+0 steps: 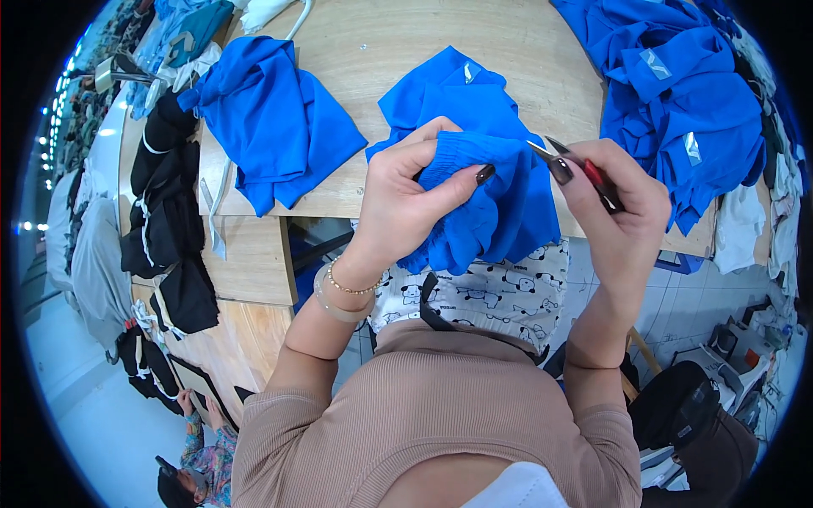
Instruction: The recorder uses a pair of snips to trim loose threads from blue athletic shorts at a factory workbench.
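My left hand [403,201] is closed on a bright blue garment [508,182], thumb on top, at its gathered elastic edge. The cloth spreads over the table's near edge and hangs above my lap. A small shiny label shows on its far part. In my right hand [625,196] is a pair of thread snips [592,173] with dark handles and a red part. Their pointed blades face left, close to the held blue cloth. Whether the tips touch the fabric I cannot tell.
A wooden table [373,34] lies ahead. Another blue garment [284,127] rests on its left, and a blue garment pile [677,106] on its right. Black garments [174,207] hang farther left. A co-worker [207,457] is at lower left; a black chair [677,406] stands lower right.
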### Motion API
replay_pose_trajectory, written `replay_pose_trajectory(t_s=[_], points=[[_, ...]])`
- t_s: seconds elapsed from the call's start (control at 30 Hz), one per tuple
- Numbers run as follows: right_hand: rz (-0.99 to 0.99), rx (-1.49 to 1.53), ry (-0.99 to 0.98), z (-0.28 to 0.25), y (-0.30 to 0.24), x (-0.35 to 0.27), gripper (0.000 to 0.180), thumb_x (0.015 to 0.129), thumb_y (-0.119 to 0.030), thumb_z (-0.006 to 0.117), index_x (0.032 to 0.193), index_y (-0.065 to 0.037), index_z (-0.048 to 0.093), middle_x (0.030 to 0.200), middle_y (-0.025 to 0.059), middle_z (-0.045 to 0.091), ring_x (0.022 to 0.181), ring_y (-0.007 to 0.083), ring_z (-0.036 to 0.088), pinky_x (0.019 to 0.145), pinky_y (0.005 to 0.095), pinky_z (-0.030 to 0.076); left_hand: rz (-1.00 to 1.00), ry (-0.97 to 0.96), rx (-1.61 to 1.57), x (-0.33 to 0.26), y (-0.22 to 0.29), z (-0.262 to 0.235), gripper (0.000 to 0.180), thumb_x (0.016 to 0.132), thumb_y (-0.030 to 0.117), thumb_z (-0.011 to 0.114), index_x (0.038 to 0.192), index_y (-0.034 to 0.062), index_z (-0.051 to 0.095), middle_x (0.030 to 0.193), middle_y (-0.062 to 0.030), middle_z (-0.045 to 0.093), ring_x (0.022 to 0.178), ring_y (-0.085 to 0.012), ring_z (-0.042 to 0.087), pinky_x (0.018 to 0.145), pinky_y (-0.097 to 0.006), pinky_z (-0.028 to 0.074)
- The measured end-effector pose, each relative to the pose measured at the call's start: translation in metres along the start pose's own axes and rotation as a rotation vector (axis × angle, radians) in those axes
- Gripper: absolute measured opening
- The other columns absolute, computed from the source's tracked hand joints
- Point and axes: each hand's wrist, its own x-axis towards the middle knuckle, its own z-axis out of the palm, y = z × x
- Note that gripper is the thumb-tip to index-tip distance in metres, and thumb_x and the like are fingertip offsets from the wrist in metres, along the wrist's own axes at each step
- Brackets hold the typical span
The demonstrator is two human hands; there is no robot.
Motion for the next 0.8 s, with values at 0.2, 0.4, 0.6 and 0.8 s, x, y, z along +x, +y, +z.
replay_pose_trajectory(t_s=[0.2, 0.4, 0.6, 0.8], points=[[-0.180, -0.091, -0.041, 0.011, 0.014, 0.002, 0.030, 0.065, 0.009, 0.066, 0.093, -0.002, 0.062, 0.076, 0.0038, 0.054, 0.068, 0.0111, 0.052, 0.056, 0.0220, 0.040, -0.081, 0.004, -0.087, -0.004, 0.003, 0.002, 0.008, 0.080, 0.000, 0.065, 0.087, -0.0028, 0.067, 0.079, -0.0005, 0.062, 0.071, -0.0056, 0.052, 0.063, -0.019, 0.041], [-0.343, -0.127, 0.031, 0.028, 0.026, 0.004, 0.031, 0.065, 0.010, 0.063, 0.092, -0.004, 0.066, 0.076, 0.0054, 0.054, 0.064, 0.0154, 0.056, 0.054, 0.0240, 0.044, -0.129, 0.064, -0.176, -0.004, 0.000, 0.006, 0.013, 0.082, 0.003, 0.064, 0.094, -0.0003, 0.068, 0.076, 0.0032, 0.060, 0.066, -0.0029, 0.050, 0.059, -0.017, 0.039], [-0.329, -0.104, 0.065, 0.027, 0.022, 0.004, 0.023, 0.067, 0.010, 0.062, 0.087, -0.001, 0.067, 0.079, 0.0067, 0.056, 0.067, 0.0139, 0.054, 0.057, 0.0210, 0.039, -0.058, 0.027, -0.034, -0.001, 0.005, 0.006, 0.011, 0.081, 0.001, 0.064, 0.091, -0.0024, 0.068, 0.079, 0.0005, 0.059, 0.068, -0.0040, 0.050, 0.060, -0.018, 0.040], [-0.286, -0.075, -0.013, 0.026, 0.015, 0.004, 0.021, 0.067, 0.005, 0.064, 0.087, -0.003, 0.064, 0.079, 0.0082, 0.058, 0.068, 0.0179, 0.057, 0.058, 0.0230, 0.042, -0.024, 0.025, -0.003, 0.000, 0.002, 0.006, 0.011, 0.078, -0.001, 0.065, 0.088, -0.0033, 0.067, 0.082, -0.0029, 0.061, 0.075, -0.0074, 0.052, 0.065, -0.020, 0.042]])
